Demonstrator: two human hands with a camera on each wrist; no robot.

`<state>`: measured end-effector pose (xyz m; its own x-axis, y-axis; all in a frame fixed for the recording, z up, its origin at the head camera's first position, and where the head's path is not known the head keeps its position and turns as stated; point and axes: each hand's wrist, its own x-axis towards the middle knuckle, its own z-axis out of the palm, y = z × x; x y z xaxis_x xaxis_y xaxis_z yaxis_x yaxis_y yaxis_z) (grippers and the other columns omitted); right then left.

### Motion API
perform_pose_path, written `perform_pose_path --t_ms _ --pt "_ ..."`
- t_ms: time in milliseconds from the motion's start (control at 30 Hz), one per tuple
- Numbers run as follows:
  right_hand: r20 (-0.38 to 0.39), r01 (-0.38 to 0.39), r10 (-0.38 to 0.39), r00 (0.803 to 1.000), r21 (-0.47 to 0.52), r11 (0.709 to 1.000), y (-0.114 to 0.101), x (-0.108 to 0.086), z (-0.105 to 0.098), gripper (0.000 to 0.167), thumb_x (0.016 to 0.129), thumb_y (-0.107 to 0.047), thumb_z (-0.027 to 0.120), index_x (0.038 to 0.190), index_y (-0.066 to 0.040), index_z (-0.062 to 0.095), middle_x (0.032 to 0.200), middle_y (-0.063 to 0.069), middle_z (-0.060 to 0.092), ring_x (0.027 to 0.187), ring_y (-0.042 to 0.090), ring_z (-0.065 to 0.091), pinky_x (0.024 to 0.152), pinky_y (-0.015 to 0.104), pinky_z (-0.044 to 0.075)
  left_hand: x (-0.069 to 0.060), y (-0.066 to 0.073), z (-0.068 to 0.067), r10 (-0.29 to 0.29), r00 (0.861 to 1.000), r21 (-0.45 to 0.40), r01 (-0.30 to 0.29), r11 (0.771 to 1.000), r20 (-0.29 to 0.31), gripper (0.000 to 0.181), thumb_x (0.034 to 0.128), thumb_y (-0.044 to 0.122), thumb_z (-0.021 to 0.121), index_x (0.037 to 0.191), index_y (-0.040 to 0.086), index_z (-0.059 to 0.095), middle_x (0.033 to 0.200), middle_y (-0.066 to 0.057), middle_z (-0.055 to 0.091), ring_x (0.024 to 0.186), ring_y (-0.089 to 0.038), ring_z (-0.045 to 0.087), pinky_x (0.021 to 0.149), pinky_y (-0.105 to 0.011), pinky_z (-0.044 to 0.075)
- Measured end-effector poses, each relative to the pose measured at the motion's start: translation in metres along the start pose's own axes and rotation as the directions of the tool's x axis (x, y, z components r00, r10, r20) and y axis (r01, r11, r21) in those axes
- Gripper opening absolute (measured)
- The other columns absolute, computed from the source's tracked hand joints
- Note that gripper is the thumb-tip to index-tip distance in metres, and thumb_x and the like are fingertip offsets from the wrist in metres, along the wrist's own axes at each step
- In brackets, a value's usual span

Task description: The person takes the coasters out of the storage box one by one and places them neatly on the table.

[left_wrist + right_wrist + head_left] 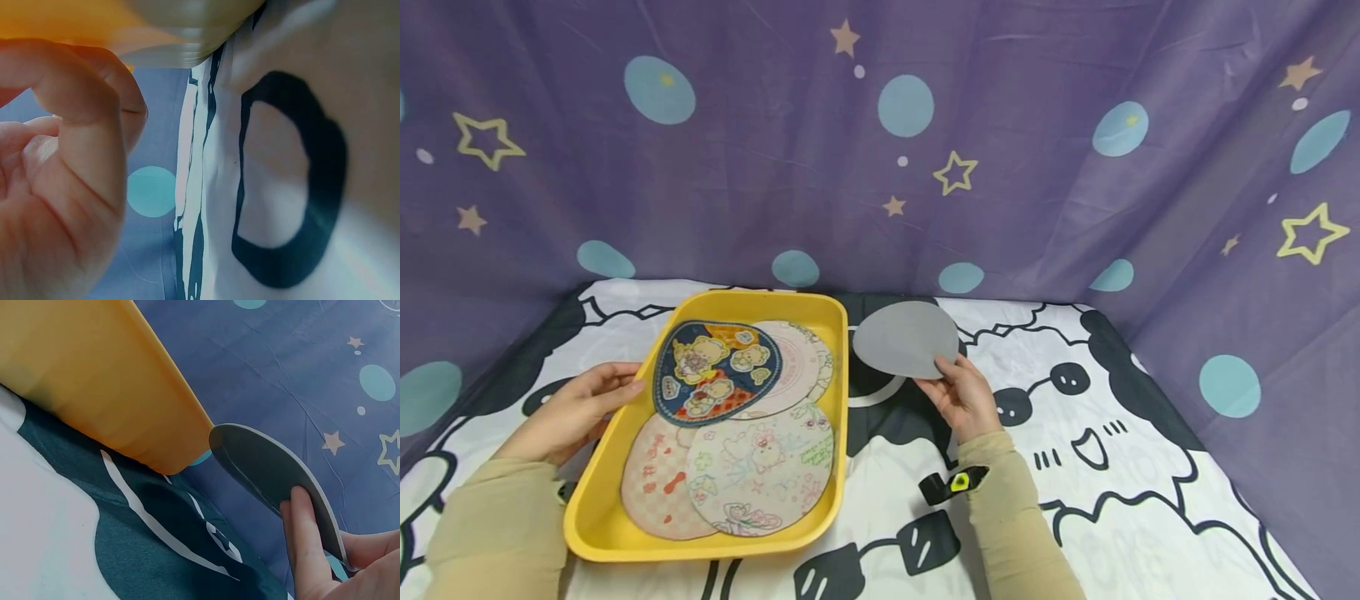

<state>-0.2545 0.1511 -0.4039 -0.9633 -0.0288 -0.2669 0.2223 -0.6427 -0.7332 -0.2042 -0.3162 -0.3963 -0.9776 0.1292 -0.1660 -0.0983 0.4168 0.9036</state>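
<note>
Fingers and thumb of the right hand [962,398] pinch the near right edge of a gray oval pad [904,340], the thumb on its upper face and fingers along its underside. The pad is held up just beside the far right part of a yellow tray [700,553], and the right wrist view catches it nearly edge-on, tilted, above the cloth. The left hand [568,414] grips the tray's left side, thumb at the rim and the other fingers curled beneath it; the left wrist view shows those bent fingers against the yellow plastic.

Inside the tray, flat rounded mats overlap. A navy mat [718,371] with bear pictures lies uppermost at the far left, partly over a pale pink mat [797,367], behind which a line-patterned mat [826,360] peeks out on the right. Nearer the person, a white doodled mat [767,479] covers part of a pink checked mat [658,483] on its left.

Beige sleeves [1018,533] cover both forearms, and a black strap [958,483] with a yellow-green spot sits at the right wrist. Under everything spreads a black-and-white cartoon cloth [1120,542]; beyond it hangs a purple curtain [1045,58] printed with stars and blue ovals.
</note>
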Motion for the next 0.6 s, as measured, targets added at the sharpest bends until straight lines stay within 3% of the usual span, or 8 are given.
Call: perform_pose_path --t_ms 433,600 --pt "-0.029 -0.061 0.059 0.998 -0.078 0.995 0.0066 0.0042 -0.0025 0.049 0.104 -0.004 0.045 0.152 -0.007 0.035 0.089 0.003 0.070 0.084 0.017 0.072 0.070 0.031 0.060 -0.0007 -0.0003 -0.0007 0.018 1.000 0.030 -0.018 0.999 -0.005 0.068 0.1063 0.034 0.044 0.147 -0.014 0.018 0.119 -0.005 0.052 0.091 0.001 0.061 0.078 -0.028 0.059" --pt "-0.057 -0.066 0.058 0.997 -0.140 0.988 0.0091 0.0063 -0.0054 0.049 0.103 -0.004 0.047 0.150 -0.007 0.036 0.094 0.006 0.067 0.084 0.019 0.071 0.067 0.032 0.060 -0.0019 0.0020 -0.0003 -0.005 1.000 0.060 0.005 0.998 -0.006 0.071 0.1060 0.037 0.044 0.149 -0.013 0.017 0.132 -0.021 0.046 0.091 0.003 0.059 0.078 -0.026 0.058"
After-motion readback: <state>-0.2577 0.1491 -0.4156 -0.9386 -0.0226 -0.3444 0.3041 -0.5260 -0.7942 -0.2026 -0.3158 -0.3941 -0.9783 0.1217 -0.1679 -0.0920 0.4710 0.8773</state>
